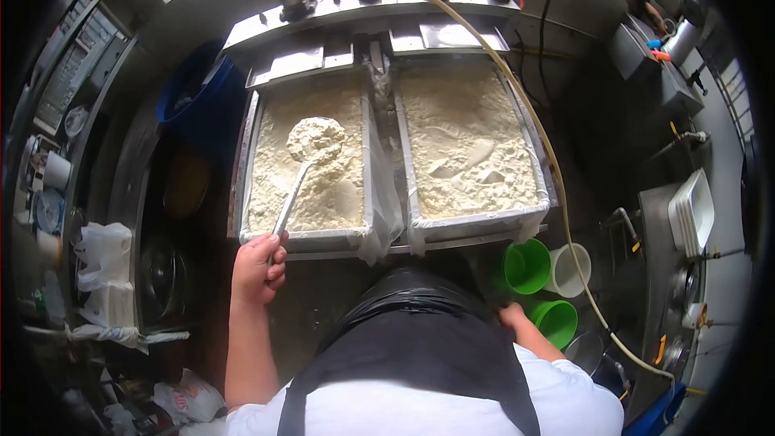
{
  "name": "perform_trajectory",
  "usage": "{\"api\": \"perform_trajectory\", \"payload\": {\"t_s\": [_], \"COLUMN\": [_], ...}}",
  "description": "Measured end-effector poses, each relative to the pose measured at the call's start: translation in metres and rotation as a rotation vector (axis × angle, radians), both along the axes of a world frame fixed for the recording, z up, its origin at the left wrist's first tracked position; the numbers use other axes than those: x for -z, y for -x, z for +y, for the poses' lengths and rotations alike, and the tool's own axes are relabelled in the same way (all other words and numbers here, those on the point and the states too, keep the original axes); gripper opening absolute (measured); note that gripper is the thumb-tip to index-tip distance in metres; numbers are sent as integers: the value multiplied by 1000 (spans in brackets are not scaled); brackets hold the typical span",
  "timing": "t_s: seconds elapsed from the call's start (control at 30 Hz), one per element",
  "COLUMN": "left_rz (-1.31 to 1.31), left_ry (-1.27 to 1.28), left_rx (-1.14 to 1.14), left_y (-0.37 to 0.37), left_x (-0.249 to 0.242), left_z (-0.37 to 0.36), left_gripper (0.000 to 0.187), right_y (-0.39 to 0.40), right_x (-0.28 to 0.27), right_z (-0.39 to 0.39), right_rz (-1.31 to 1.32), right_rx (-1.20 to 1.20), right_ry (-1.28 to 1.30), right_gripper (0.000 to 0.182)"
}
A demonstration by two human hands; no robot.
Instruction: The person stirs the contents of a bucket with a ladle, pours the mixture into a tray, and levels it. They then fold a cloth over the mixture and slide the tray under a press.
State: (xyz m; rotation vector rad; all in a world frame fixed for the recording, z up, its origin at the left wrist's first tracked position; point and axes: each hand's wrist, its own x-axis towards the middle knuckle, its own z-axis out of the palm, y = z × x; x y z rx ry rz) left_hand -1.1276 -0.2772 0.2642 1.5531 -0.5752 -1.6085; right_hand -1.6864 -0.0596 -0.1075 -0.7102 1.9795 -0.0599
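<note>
My left hand is closed around the handle of a long metal ladle. The ladle's bowl is heaped with crumbly, pale curd and overlaps the left tray in this view. Two rectangular, cloth-lined trays, the left one and the right one, hold more of the same curd. Down at my right side, my right hand is beside a green bucket, close to its rim. Its fingers are mostly hidden, so I cannot tell whether it grips anything.
A metal press frame with upright cylinders stands behind the trays. A yellow hose loops down the right side. Another green bucket and a white bucket stand at the front right. A blue barrel is at left.
</note>
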Motion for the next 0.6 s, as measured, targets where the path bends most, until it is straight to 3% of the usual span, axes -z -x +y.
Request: {"api": "perform_trajectory", "payload": {"t_s": [0.03,0.1,0.2,0.3,0.37,0.47,0.53,0.6], "left_rz": [-14,-54,-99,-309,-835,-999,-980,-1031], "left_ry": [21,36,114,230,645,673,652,673], "left_rx": [30,94,233,424,573,572,555,471], "left_y": [9,30,63,103,130,142,126,98], "left_x": [-6,-14,-9,1,1,-19,-19,-11], "left_z": [-4,-14,-33,-54,-59,-59,-59,-59], "left_gripper": [21,20,19,20,23,27,28,27], "right_y": [-4,-9,-7,-9,-9,-4,-1,0], "right_x": [-21,-53,-60,-61,-60,-37,-19,-18], "right_z": [-1,-6,-3,-3,-1,7,19,24], "right_rz": [0,0,25,30,33,41,68,66], "right_rx": [28,41,-10,23,36,46,52,44], "right_ry": [-4,-129,-119,-108,-92,-61,54,15], "right_gripper": [46,64,68,65,62,57,43,47]}}
